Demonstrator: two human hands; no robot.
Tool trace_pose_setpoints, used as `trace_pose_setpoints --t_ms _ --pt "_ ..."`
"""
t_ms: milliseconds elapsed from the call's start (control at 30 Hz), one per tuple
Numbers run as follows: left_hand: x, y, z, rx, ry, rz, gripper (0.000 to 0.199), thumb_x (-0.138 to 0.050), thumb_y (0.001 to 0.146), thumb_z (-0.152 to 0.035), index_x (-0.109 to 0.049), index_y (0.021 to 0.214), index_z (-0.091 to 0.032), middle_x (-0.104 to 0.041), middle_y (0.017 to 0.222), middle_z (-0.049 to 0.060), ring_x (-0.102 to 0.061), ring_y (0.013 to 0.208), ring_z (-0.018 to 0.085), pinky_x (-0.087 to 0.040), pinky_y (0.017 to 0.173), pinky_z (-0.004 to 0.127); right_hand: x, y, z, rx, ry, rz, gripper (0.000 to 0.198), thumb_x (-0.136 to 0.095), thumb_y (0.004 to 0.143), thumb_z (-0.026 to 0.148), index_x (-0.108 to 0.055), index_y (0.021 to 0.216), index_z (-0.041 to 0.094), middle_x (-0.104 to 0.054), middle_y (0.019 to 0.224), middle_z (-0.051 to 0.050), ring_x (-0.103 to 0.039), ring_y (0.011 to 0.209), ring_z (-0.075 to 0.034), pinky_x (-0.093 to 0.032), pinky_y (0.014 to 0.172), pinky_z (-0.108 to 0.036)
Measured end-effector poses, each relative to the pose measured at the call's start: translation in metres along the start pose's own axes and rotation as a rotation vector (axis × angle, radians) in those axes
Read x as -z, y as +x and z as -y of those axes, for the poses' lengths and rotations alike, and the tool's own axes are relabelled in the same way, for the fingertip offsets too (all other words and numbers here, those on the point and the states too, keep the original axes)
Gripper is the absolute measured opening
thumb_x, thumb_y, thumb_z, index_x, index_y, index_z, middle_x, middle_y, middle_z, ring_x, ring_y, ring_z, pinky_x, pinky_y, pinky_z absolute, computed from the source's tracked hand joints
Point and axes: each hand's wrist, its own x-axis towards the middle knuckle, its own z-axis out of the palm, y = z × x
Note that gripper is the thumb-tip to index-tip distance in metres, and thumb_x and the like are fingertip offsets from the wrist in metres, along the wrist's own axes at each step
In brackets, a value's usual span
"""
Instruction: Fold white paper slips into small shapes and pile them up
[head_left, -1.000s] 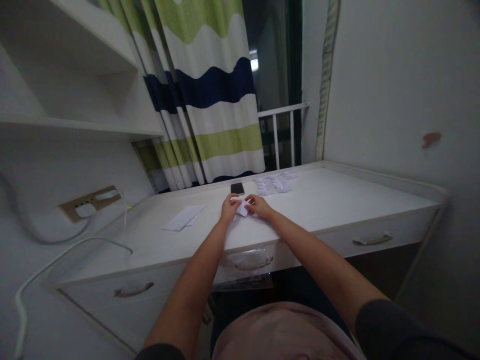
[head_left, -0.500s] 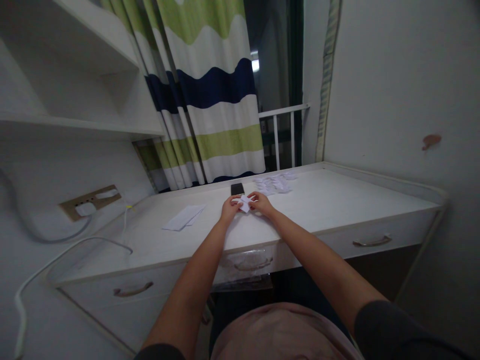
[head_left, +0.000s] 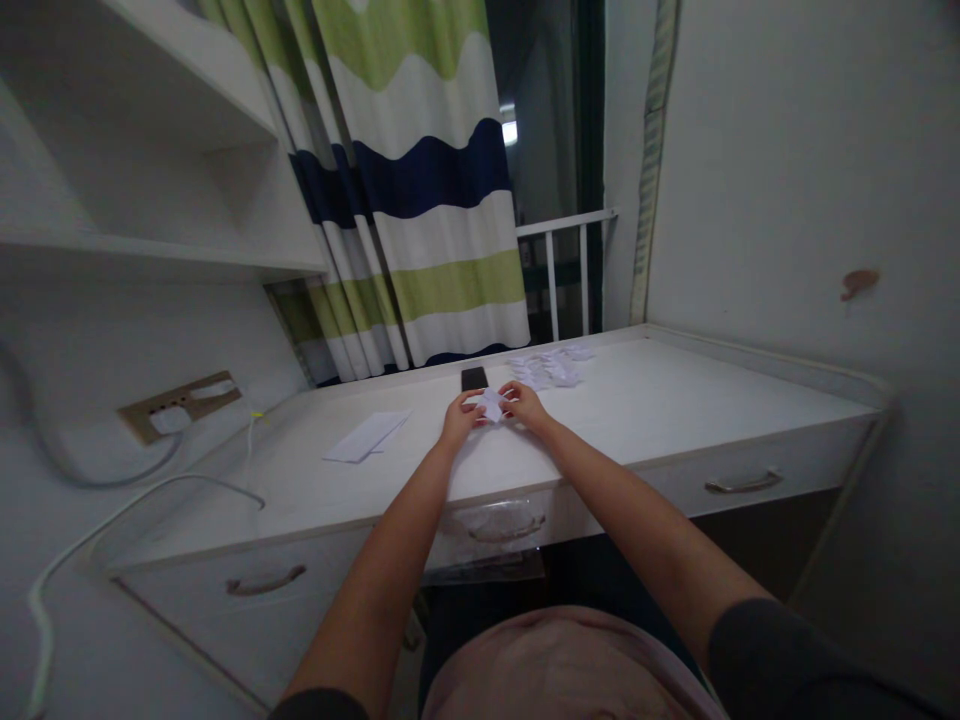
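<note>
Between my two hands is a small piece of folded white paper (head_left: pixel 491 405), held just above the desk. My left hand (head_left: pixel 459 418) pinches its left side, thumb toward me. On the opposite side, the thumb and fingers of my right hand (head_left: pixel 523 405) grip the paper's right edge. Its exact folds are too small to make out. Behind my right hand lie several small folded white paper pieces (head_left: pixel 551 368) in rows. A stack of flat white paper sheets (head_left: pixel 367 437) rests to the left of my left hand.
A dark phone-like slab (head_left: pixel 474 379) lies just beyond my hands on the white desk (head_left: pixel 712 395). Toward the left, a white cable (head_left: pixel 150 498) crosses the desk edge near a wall socket (head_left: pixel 180 404). A striped curtain (head_left: pixel 442 240) hangs behind the desk.
The folded paper has turned slightly between my fingers and its outline looks a little different. Both hands stay in nearly the same place.
</note>
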Motion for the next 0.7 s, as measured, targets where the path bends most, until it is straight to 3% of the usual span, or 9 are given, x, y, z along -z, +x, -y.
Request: trace_pose_setpoints --t_ms 367,700 --pt "0.0014 0.0047 0.0030 -0.040 0.017 -0.039 0.032 -0.069 0.058 -0.015 -0.061 0.090 -0.013 -0.064 0.061 0.000 -0.060 0.054 0.011 -0.051 0.058 0.025 0.0025 0.0003 0.0003 0.019 0.015 0.027 0.015 -0.054 0.057 0.005 -0.054 0.067 0.017 -0.051 0.052 0.006 -0.051 0.047 -0.007 -0.043 0.044 -0.018" --pt "0.0047 0.0049 0.0051 -0.020 -0.059 0.005 0.031 -0.074 0.054 -0.018 -0.063 0.083 -0.011 -0.066 0.066 0.003 -0.061 0.058 0.012 -0.052 0.066 0.029 0.0042 -0.0007 0.0012 0.011 0.071 0.130 0.015 -0.062 0.056 0.014 -0.061 0.071 0.016 -0.060 0.065 0.001 -0.054 0.056 -0.010 -0.043 0.048 -0.019"
